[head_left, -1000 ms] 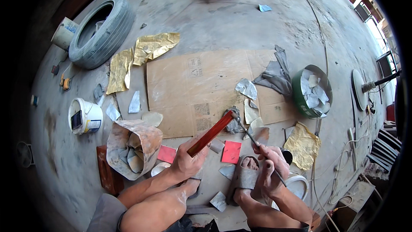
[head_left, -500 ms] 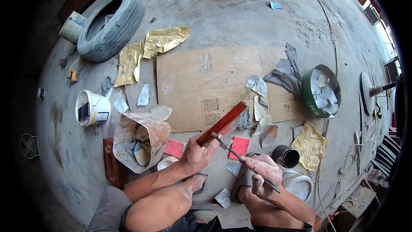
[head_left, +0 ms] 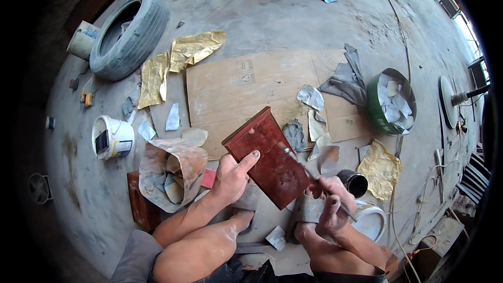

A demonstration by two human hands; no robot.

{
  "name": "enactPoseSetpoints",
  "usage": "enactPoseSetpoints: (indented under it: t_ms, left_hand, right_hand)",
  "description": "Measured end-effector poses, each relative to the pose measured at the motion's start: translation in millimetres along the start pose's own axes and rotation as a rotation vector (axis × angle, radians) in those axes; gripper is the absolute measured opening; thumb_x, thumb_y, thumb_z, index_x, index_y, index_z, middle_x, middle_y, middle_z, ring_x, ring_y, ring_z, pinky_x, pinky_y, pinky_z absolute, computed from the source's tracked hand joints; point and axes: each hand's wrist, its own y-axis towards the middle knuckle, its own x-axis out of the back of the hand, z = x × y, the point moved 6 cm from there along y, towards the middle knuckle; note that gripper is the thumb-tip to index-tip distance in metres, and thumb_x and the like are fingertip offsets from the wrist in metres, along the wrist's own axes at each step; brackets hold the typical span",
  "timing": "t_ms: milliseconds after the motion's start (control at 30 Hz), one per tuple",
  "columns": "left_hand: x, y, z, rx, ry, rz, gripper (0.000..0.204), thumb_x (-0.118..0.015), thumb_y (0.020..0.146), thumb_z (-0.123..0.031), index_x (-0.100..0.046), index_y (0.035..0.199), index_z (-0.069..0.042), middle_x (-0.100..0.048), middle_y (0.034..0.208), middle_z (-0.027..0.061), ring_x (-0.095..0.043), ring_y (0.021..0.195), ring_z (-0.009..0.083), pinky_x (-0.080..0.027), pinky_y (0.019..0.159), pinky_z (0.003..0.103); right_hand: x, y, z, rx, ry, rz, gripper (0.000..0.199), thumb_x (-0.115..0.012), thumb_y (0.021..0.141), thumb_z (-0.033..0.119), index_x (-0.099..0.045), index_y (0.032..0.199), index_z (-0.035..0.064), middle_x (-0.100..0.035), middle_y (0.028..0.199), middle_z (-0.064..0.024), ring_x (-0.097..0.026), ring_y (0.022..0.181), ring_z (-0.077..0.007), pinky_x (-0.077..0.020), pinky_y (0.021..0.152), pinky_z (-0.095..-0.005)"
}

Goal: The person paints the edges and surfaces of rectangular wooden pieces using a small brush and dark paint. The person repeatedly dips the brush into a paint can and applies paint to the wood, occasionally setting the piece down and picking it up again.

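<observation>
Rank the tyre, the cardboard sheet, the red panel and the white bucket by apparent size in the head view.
1. Cardboard sheet
2. Tyre
3. Red panel, though it sits close to the camera in the left hand, so its rank against the tyre is unsure
4. White bucket

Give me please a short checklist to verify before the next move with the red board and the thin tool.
1. Left hand has a grip on the red board, thumb on its face: ok.
2. Right hand holds the thin metal tool: ok.
3. Tool tip meets the board's right edge: cannot tell, too small to see.
4. Board face turned up toward the camera: ok.
5. Floor around the feet free of clutter: not ok, paper scraps and a black cup lie close.
6. Board supported from below: cannot tell, its lower edge is hidden behind the hands.
</observation>
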Motion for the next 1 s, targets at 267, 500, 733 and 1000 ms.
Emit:
enactPoseSetpoints:
  t_ms: [267,500,733,1000]
  left_hand:
    - [12,7,7,0.189,-0.267,-0.030,0.032,-0.062,0.100,-0.006,-0.058,0.131,-0.001,-0.066,0.127,0.0096,-0.063,0.119,0.0208,-0.050,0.104,0.039]
    - [4,-1,-27,-0.145,0.490,-0.027,0.032,-0.062,0.102,-0.015,-0.061,0.129,0.003,-0.069,0.119,0.0097,-0.064,0.110,0.0178,-0.049,0.098,0.035]
    - [-32,-27,-75,-0.894,1.112,0.294,0.053,-0.074,0.080,0.000,-0.063,0.131,0.001,-0.066,0.130,0.0227,-0.063,0.122,0.0393,-0.051,0.102,0.044]
    - [-42,-30,-81,-1.173,1.563,0.307,0.037,-0.057,0.091,-0.008,-0.067,0.125,0.001,-0.069,0.127,0.0190,-0.066,0.120,0.0332,-0.048,0.106,0.050]
  right_hand:
    - [22,-11,-20,-0.310,0.156,-0.255,0.052,-0.043,0.110,0.041,-0.058,0.129,-0.0044,-0.071,0.115,-0.0237,-0.064,0.080,-0.0191,-0.0528,0.071,-0.0313]
    - [39,-9,-24,-0.259,0.325,-0.378,0.044,-0.047,0.110,0.034,-0.058,0.128,-0.0037,-0.070,0.114,-0.0249,-0.063,0.074,-0.0185,-0.0514,0.067,-0.0304]
    - [50,-7,2,-0.161,0.283,-0.251,0.037,-0.049,0.109,0.032,-0.059,0.119,-0.0022,-0.071,0.101,-0.0235,-0.063,0.073,-0.0186,-0.0506,0.064,-0.0302]
    - [39,0,21,0.041,0.053,-0.117,0.033,-0.050,0.108,0.026,-0.063,0.106,-0.0046,-0.073,0.092,-0.0219,-0.067,0.069,-0.0207,-0.0513,0.056,-0.0291]
